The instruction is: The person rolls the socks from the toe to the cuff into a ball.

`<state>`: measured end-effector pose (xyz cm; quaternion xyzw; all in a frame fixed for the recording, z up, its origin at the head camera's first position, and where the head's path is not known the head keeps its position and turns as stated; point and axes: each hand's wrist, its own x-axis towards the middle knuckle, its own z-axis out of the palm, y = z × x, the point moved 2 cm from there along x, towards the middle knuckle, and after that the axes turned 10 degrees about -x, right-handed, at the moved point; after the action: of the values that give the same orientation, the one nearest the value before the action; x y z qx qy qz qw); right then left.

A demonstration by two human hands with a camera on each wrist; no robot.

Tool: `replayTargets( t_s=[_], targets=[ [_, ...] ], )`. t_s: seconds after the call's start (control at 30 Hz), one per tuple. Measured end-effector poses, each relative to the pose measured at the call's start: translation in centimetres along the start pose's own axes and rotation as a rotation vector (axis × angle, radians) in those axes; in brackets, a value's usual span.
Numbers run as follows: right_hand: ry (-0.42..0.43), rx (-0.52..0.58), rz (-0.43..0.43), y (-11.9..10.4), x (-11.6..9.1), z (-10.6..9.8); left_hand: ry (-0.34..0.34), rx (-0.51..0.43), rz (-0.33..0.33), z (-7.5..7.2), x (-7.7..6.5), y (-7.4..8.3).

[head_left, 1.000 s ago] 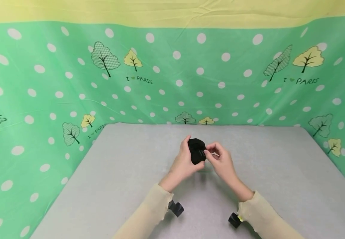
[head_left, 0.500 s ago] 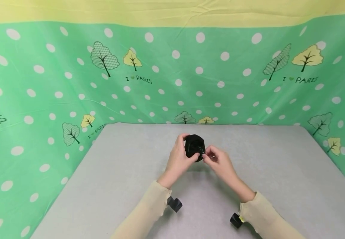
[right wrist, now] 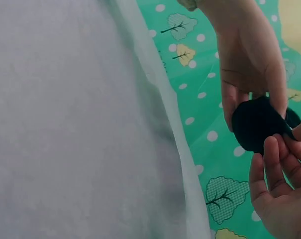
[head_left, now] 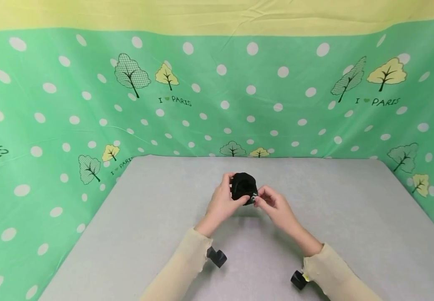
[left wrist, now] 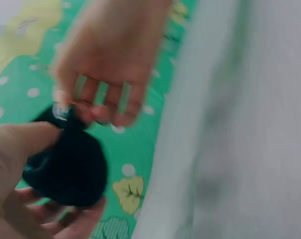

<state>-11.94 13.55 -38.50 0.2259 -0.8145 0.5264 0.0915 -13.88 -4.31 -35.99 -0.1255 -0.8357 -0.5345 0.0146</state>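
A rounded black cloth bundle (head_left: 242,182) is held up over the far middle of the table; I cannot tell what kind of item it is. In the head view a dark hollow faces me, and a small white mark (left wrist: 60,111) shows at its edge. My left hand (head_left: 219,203) grips it from the left, thumb across the front and fingers behind. With thumb and forefinger my right hand (head_left: 275,205) pinches the edge beside the mark. The left wrist view has the bundle (left wrist: 73,167) bulging below that pinched flap; from the right wrist its smooth round side (right wrist: 257,124) shows.
Under the hands lies a grey-covered table (head_left: 156,217). A green dotted curtain (head_left: 239,104) with printed trees hangs behind and along both sides. Black wrist cameras stick out below the left sleeve (head_left: 179,263) and the right sleeve (head_left: 337,271).
The black bundle has turned so its hollow faces me and has shifted slightly left. My left thumb has moved up onto its front; my right hand keeps its pinch at the right edge.
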Motion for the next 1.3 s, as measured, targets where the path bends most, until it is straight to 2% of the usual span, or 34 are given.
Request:
replayTargets(
  t_s=[0.2,0.3,0.37,0.47,0.67,0.97,1.1,1.23,1.3],
  targets=[
    [0.018,0.141,0.087,0.5,0.2,-0.6,-0.176,-0.368,-0.096,-0.5,-0.2,0.1],
    [0.014,0.214,0.141,0.6,0.2,-0.8,-0.251,-0.476,-0.114,-0.8,-0.3,0.3],
    [0.015,0.239,0.169,0.6,0.2,-1.0,-0.278,-0.503,-0.119,-0.9,-0.4,0.3],
    [0.010,0.250,0.189,0.7,0.1,-1.1,-0.272,-0.491,-0.122,-0.9,-0.5,0.3],
    [-0.036,0.168,0.208,0.9,0.2,-0.8,-0.200,-0.415,-0.143,-0.7,-0.5,0.3],
    [0.011,0.032,0.152,0.9,0.1,-1.0,-0.023,-0.357,-0.164,-0.6,0.0,-0.4],
    [0.021,-0.028,0.114,0.7,0.1,-1.0,0.029,-0.321,-0.115,-0.7,0.1,-0.4],
    [0.031,-0.072,0.077,0.3,0.1,-1.1,0.116,-0.210,-0.017,-1.0,0.2,-0.5],
    [0.022,-0.081,0.058,0.0,0.2,-1.1,0.147,-0.166,0.011,-1.2,0.3,-0.7]
  ],
)
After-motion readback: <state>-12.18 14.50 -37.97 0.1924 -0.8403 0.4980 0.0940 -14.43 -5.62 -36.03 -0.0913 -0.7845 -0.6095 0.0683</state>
